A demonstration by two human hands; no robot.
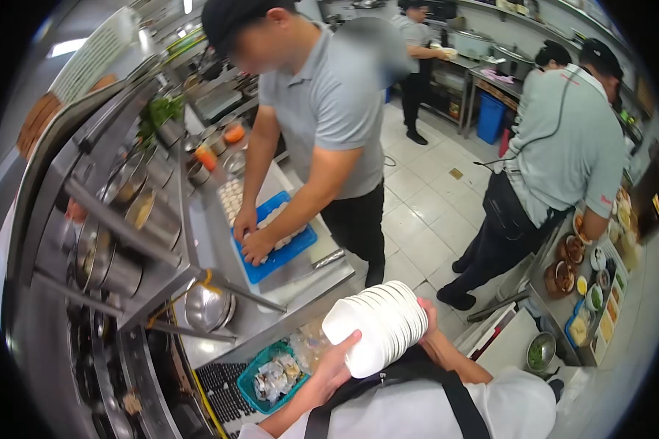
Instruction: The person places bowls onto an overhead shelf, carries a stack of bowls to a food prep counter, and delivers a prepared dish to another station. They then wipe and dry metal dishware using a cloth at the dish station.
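Observation:
A stack of several white dishes (377, 322) is tilted on its side in front of my chest, the rims fanned out toward the right. My left hand (338, 360) grips its left end, thumb lying over the face of the outermost dish. Around the other end my right hand (430, 319) is closed; most of its fingers are hidden behind the stack. Below and left of the stack, near my left forearm, is a teal basket (250, 380) with crumpled plastic wrappers in it.
Across the steel counter (293, 282), a co-worker's hands (256, 241) press white pieces on a blue cutting board (300, 245). A steel shelf (187, 267) with pots stands left. Another co-worker (564, 146) bends over bowls at right. Tiled floor (410, 212) runs between.

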